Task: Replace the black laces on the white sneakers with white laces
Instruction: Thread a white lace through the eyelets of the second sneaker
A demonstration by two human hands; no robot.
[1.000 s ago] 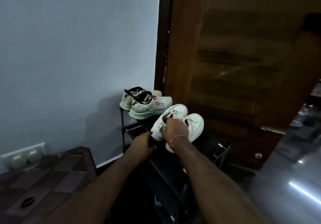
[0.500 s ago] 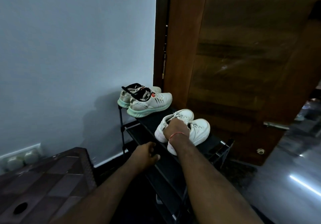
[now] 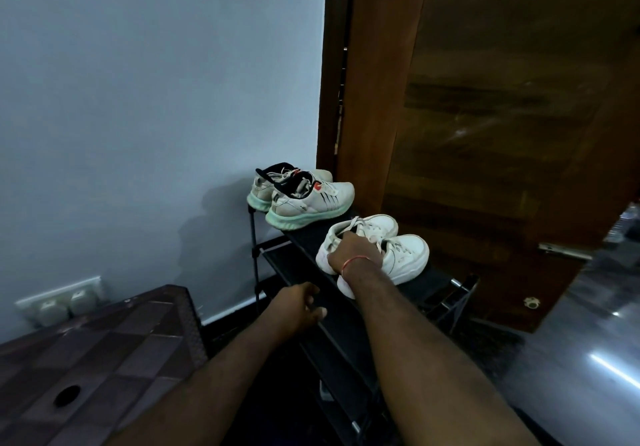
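A: Grip first. What do we log for the right hand (image 3: 353, 250)?
B: Knuckles up on the white sneakers (image 3: 403, 258), just right of frame centre. The fingers curl down between the two collars, so we log it as clutching the pair. The fingertips are hidden.
A: Red thread (image 3: 354, 261) on that wrist, noted. Left hand (image 3: 299, 310)?
B: Lower centre, fingers loosely curled, nothing in it. We call it released. It hangs at the near edge of the shoe rack (image 3: 346, 336); we cannot tell if it touches.
A: Where do the sneakers sit?
B: Side by side on the rack's top shelf, soles down, toes toward the upper right of the frame. The laces that show past the hand look pale. There is a dark strip by the fingers that we cannot identify.
A: Neighbours?
B: The mint-soled sneakers (image 3: 308, 200), up and left on the same shelf, apart from the white pair and near the wall (image 3: 156, 99).
A: Further out?
B: A wooden door (image 3: 485, 134) fills the upper right, with a metal latch (image 3: 564, 251) toward its right edge. Glossy floor (image 3: 588, 376) in the lower right. A brown stool (image 3: 114, 352) with a round hole sits in the lower left, with a socket plate (image 3: 59, 302) on the wall just above it.
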